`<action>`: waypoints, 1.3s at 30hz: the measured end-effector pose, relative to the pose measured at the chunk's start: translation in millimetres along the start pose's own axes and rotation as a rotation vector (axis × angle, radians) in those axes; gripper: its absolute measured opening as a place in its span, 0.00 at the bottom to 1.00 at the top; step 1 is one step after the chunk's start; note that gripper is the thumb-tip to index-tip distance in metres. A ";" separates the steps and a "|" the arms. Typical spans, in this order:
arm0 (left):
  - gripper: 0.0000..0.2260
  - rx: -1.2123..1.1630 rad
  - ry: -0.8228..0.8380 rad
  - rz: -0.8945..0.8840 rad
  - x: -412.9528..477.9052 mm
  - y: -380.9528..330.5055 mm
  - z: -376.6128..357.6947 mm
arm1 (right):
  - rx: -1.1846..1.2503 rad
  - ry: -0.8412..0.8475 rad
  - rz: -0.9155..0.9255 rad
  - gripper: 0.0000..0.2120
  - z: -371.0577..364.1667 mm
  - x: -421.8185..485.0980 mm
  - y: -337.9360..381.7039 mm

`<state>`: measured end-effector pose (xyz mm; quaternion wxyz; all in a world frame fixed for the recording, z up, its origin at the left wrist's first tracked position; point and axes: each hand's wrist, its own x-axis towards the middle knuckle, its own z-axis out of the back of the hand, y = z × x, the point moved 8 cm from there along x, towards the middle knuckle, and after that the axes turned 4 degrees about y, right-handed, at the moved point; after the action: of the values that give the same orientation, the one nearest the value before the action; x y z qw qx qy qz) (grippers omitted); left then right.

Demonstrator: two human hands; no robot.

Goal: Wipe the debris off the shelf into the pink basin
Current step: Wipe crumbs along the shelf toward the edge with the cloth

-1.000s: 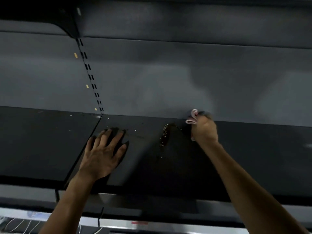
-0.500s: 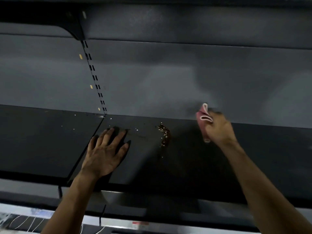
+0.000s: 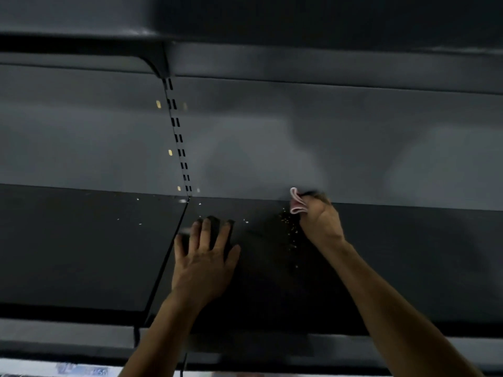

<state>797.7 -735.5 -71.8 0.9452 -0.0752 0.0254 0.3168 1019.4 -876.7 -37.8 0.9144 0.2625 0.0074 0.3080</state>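
Note:
A dark shelf runs across the view. My right hand grips a folded pink cloth and holds it down on the shelf at its back edge. Small brownish crumbs lie scattered just left of the cloth and trail toward the front. A few pale specks dot the shelf farther left. My left hand rests flat on the shelf, fingers spread, left of the crumbs. No pink basin is in view.
A grey back panel rises behind the shelf, with a slotted upright in it. A seam splits the shelf into two boards. Another shelf overhangs above. The front lip runs below my arms.
My right hand swung the cloth right, away from the crumbs, then back left against them; the tight pile is now spread out. My left hand stayed flat.

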 end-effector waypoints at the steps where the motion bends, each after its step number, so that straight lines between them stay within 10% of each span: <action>1: 0.33 -0.008 0.003 -0.006 0.5 -0.7 -1.1 | 0.016 0.016 0.013 0.15 -6.9 1.8 10.9; 7: 0.32 0.004 0.009 -0.098 -3.2 0.1 1.7 | 0.111 0.148 0.170 0.16 -3.3 -0.3 64.4; 12: 0.32 -0.097 0.165 -0.222 -2.4 12.2 3.7 | 0.076 0.042 -0.172 0.03 48.3 -40.3 8.4; 18: 0.32 -0.111 0.230 -0.383 -2.1 24.0 16.1 | -0.142 -0.142 -0.496 0.11 63.5 -119.5 -26.4; 29: 0.34 -0.106 0.082 -0.506 -13.1 40.4 14.0 | -0.304 -0.037 -0.421 0.21 -15.4 -78.9 90.5; 35: 0.34 -0.124 0.032 -0.511 -13.5 42.3 14.5 | 0.141 -0.107 -0.376 0.06 -10.8 -60.5 74.1; 39: 0.31 -0.110 0.031 -0.515 -13.8 41.1 13.8 | 0.153 -0.250 -0.406 0.16 44.3 -89.5 34.5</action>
<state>761.9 -709.1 -62.1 0.9886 -0.1354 0.0028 0.0654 935.3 -925.4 3.8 0.9289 0.3601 -0.0301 0.0816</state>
